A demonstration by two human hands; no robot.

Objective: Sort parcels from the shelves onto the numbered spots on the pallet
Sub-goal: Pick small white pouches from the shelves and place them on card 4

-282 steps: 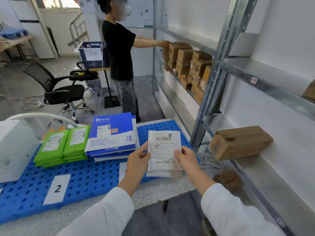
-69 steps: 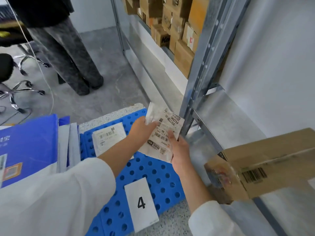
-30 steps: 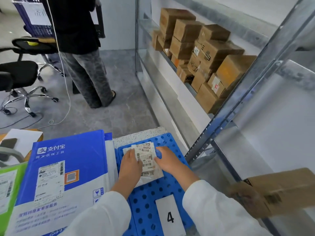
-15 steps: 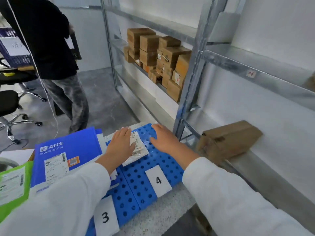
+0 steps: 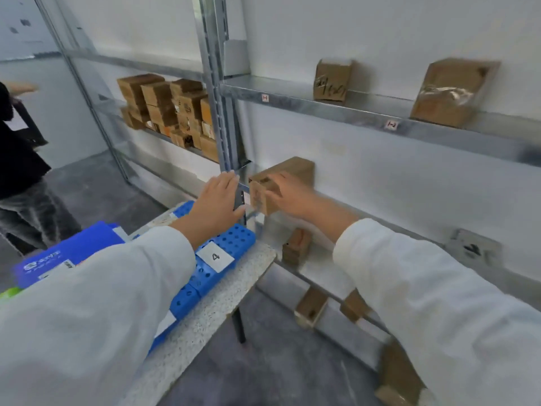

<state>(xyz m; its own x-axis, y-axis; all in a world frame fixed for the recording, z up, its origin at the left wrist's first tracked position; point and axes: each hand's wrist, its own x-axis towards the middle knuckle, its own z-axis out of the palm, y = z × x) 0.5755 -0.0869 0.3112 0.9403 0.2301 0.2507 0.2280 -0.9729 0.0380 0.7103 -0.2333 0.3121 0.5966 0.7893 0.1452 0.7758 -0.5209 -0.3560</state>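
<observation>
A brown cardboard box lies on the middle shelf just right of the metal upright. My right hand reaches onto its near end, fingers laid over the front face. My left hand hovers flat in front of the upright, left of the box, holding nothing. Below my arms the blue perforated pallet lies on the table with the white card numbered 4. My left sleeve hides the small white parcels at spot 4.
Two more brown boxes stand on the upper shelf. A stack of several boxes fills the far bay. Smaller boxes sit on lower shelves. A blue envelope lies on the pallet. Another person stands at the left.
Both hands have left the white parcel on spot 4 and risen to the right, toward the shelf. My right hand now touches the brown box; the view has swung right.
</observation>
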